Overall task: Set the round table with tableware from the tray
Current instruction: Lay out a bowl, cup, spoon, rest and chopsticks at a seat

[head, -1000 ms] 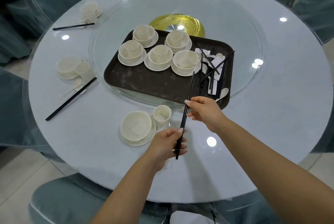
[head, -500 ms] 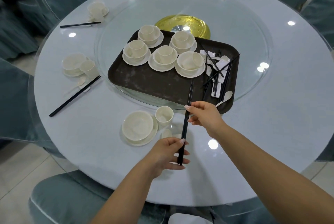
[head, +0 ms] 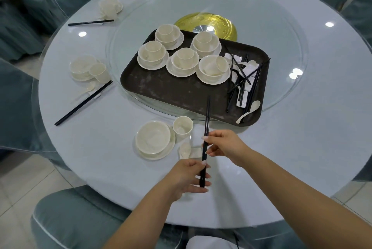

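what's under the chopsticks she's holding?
Below the chopsticks, a white rest with a spoon on the table. Left hand hides the table under their lower end.

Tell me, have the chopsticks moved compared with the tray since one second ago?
Yes. The chopsticks came toward the person; their tips now barely overlap the tray.

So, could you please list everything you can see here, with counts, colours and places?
Round table: one, pale blue.
Glass turntable: one, clear, table centre.
Gold disc: one, behind tray.
Tray: one, dark brown, on turntable.
Bowl-and-saucer sets: five, cream, on tray.
Loose chopsticks, rests and spoon: black and white, tray's right end.
Place settings: three, cream, near and left edges.
Chairs: blue-grey, around table.
Held chopsticks: black pair, both hands.
Left hand; right hand.
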`<state>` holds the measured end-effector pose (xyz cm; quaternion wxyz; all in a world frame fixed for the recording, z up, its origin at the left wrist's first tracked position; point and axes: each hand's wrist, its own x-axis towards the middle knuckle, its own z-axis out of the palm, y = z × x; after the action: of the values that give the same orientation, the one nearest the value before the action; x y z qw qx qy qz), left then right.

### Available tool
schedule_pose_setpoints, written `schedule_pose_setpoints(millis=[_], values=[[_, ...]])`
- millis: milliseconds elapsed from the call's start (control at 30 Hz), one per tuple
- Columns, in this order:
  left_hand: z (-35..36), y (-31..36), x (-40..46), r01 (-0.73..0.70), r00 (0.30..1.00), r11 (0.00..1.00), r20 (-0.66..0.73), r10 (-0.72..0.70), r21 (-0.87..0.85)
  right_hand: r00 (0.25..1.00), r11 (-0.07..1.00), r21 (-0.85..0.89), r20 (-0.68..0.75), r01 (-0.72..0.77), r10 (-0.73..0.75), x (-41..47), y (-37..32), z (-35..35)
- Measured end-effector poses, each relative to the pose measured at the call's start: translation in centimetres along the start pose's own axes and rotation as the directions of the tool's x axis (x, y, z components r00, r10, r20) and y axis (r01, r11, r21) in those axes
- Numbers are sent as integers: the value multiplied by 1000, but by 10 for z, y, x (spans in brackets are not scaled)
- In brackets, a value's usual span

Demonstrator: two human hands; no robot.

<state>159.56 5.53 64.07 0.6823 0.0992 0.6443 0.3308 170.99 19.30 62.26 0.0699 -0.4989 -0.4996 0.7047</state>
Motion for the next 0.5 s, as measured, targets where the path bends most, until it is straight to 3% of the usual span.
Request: schedule_pose_setpoints(millis=[233, 500], values=[[0, -11, 9, 139, 989, 926, -93, -113, 352, 990, 987, -72, -23, -142, 140, 2, 35, 11], [-7, -20, 15, 245, 965, 839, -210, -159, 486, 977, 939, -270, -60, -215, 207, 5, 70, 29]])
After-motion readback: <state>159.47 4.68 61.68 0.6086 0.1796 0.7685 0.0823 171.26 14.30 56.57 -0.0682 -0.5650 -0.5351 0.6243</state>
